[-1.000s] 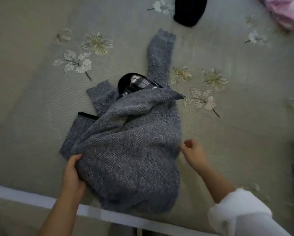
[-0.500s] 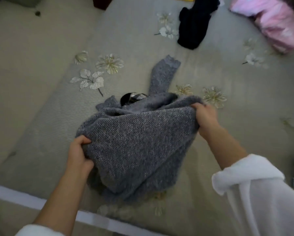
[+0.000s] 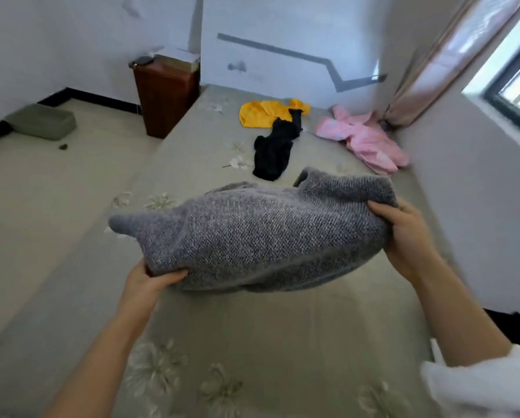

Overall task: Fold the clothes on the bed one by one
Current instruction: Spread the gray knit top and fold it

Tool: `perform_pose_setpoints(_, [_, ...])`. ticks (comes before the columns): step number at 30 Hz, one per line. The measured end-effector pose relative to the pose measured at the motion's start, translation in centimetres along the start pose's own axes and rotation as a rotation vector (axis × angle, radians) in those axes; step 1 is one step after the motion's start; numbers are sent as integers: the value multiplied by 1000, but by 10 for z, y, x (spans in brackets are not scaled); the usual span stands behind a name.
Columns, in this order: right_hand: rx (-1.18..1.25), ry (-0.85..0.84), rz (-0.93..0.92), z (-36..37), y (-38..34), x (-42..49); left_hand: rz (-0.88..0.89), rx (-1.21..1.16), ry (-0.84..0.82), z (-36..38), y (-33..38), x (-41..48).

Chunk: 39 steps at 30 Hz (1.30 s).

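Head view: grey sweater [image 3: 267, 236] bundled up, held just above the bed [image 3: 282, 333].
Left grip: my left hand [image 3: 150, 279] curls under its near corner.
Right grip: my right hand [image 3: 403, 236] clamps round the far edge.
Progress: this one's roughly folded, I reckon. The black garment [image 3: 272, 152], yellow top [image 3: 261, 113] and pink jacket [image 3: 364, 140] lie crumpled further up.

light: bright daylight | from: window [image 3: 519, 75] at 2 o'clock, glare there | shadows: soft on the bed [image 3: 252, 327] | blur: all a bit smeared | edges: walls [image 3: 297, 22] bend
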State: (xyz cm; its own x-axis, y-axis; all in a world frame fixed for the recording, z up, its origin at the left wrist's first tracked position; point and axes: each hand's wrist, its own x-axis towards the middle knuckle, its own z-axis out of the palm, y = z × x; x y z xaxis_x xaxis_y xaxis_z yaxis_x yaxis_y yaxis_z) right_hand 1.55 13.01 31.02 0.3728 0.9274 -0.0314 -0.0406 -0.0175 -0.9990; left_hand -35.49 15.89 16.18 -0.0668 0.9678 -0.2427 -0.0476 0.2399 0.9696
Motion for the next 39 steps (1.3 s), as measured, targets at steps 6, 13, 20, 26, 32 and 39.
perform_pose_setpoints(6, [-400,-172,413,-61,126,-63,-578,381,-20,26,-97,-74])
perform_pose_setpoints(13, [-767,-466,459,-57,194,-104,-548,536,-248,74,-99,-96])
perform_pose_setpoints(20, [-845,-1113,-43,1,165,-142,-609,425,-524,146,-60,-76])
perform_pose_setpoints(26, [-626,-1043,317,-13,189,-151,-544,124,-154,108,-46,-60])
perform_pose_setpoints(32, [-518,-337,593,-14,219,-126,-517,-252,-141,38,-15,-74])
perform_pose_setpoints(39, [-483,-99,754,78,260,-91,-422,-357,-121,2,19,-94])
